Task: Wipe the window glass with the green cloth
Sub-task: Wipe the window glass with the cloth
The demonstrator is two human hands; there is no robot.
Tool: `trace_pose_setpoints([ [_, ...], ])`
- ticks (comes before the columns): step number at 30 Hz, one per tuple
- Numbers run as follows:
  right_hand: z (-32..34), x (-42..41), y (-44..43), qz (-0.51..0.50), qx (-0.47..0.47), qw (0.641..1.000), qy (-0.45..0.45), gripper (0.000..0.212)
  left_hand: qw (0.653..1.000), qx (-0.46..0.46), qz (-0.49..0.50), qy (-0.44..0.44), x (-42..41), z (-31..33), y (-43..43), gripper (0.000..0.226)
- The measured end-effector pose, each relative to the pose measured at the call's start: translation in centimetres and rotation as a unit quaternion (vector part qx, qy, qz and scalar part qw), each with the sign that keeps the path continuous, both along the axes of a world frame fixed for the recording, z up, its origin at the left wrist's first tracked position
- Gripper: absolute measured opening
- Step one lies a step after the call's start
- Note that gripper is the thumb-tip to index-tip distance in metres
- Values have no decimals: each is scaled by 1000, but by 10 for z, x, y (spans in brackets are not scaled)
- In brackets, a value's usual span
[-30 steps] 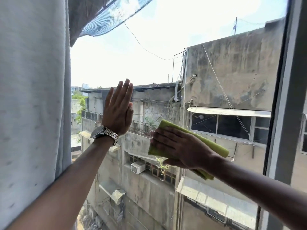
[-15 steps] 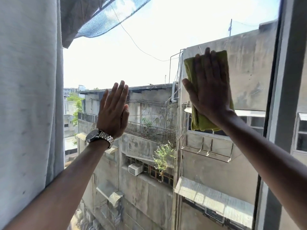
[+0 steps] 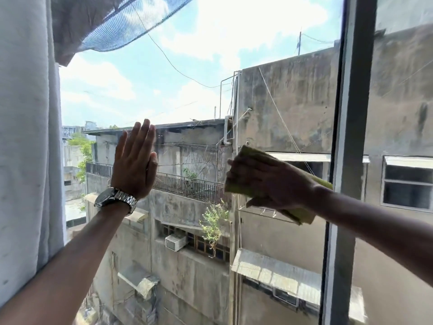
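Observation:
The window glass [image 3: 192,73] fills most of the view, with grey buildings and sky behind it. My right hand [image 3: 269,181] presses the folded green cloth [image 3: 254,153] flat against the pane at mid height, fingers pointing left; the cloth shows above and below the hand. My left hand [image 3: 134,163], with a metal watch on its wrist, rests flat on the glass to the left, fingers together and pointing up, holding nothing.
A pale grey curtain [image 3: 25,137] hangs along the left edge of the pane. The dark vertical window frame [image 3: 349,137] bounds it on the right, with another pane beyond. Dark netting [image 3: 121,22] hangs outside at the top left.
My right hand has swept the cloth from the upper right of the pane down and to the left, turning from fingers-up to fingers-left. The left hand has stayed in place.

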State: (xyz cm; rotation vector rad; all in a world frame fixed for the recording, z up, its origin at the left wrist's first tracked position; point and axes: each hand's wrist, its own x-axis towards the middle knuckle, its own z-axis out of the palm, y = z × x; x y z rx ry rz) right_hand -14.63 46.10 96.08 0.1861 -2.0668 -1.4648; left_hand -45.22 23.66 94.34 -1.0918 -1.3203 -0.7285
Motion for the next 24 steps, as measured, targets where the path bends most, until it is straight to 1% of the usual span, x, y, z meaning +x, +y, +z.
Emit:
trace_pose_setpoints([
  [2,47,6,2,-10,-56,993,105,77,1000,1,6,-2,2,0,0,59],
  [4,75,8,-1,-24,-112,976,185,79,1000,3,6,-7,4,0,0,59],
  [6,75,-5,-13,-23,-150,955,255,80,1000,5,3,-6,4,0,0,59],
  [8,52,-29,-32,-7,-212,924,317,83,1000,3,1,-5,1,-1,1,60],
  [9,32,-43,-42,4,-226,923,312,85,1000,3,1,-3,0,-1,2,60],
  [10,7,-57,-51,11,-210,939,271,86,1000,5,1,-1,-1,-2,2,60],
  [12,-46,-75,-68,16,-144,981,129,84,1000,4,-2,3,0,0,2,59],
  [13,-67,-77,-71,17,-121,990,66,83,1000,3,-2,3,1,0,1,59],
  [14,-80,-76,-72,20,-102,994,22,82,1000,2,0,2,1,0,0,59],
  [16,-80,-69,-66,28,-66,997,-30,77,1000,-2,5,-3,4,0,-1,59],
  [18,-56,-62,-54,32,-21,997,-61,69,1000,-3,5,-12,7,0,-3,58],
  [19,-37,-58,-49,33,-10,998,-50,64,1000,-5,3,-14,7,1,-3,58],
  [20,-13,-54,-43,34,-14,999,-14,61,1000,-8,3,-15,7,1,-4,59],
  [22,44,-49,-38,34,-64,993,97,61,1000,-10,6,-14,7,1,-3,59],
  [24,92,-49,-44,19,-116,974,193,66,1000,-11,6,-17,6,0,-3,59],
])
